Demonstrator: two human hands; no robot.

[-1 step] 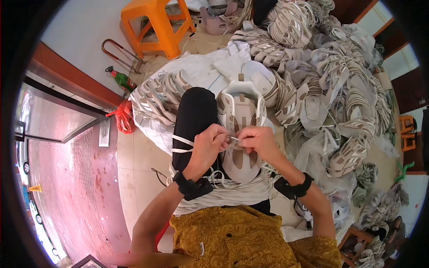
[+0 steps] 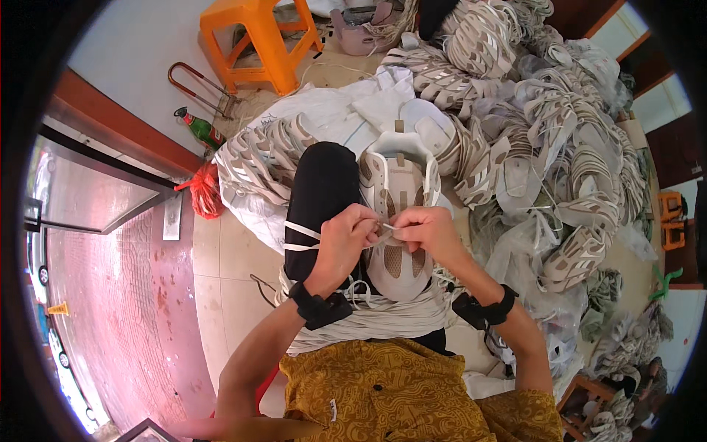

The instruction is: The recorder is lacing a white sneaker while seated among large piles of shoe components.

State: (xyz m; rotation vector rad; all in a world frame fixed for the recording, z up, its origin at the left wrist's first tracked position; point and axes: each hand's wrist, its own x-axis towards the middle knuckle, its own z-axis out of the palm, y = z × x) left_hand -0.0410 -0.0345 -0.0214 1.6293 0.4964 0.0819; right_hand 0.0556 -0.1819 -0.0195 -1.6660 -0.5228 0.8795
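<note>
A beige and tan shoe upper point(image 2: 400, 274) rests on my lap beside my black-clad knee point(image 2: 322, 177), its opening pointing away from me. Above its middle my two hands meet. Thumb and finger of my right hand point(image 2: 431, 234) pinch a short end of whitish shoelace point(image 2: 388, 226). My left hand point(image 2: 346, 239) is closed at the same lace, its fingertips almost touching the right ones. White cord loops round the knee, and a thick bundle of white laces point(image 2: 368, 324) lies across my lap. My fingers hide part of the upper's lacing area.
Stacked shoe uppers point(image 2: 265, 158) lie on a white sack point(image 2: 324, 103) at the far left. More uppers point(image 2: 585, 177) and clear plastic bags point(image 2: 526, 250) are heaped on the right. An orange stool point(image 2: 258, 44), a green bottle point(image 2: 199, 129) and a red bag point(image 2: 202, 193) stand near the doorway.
</note>
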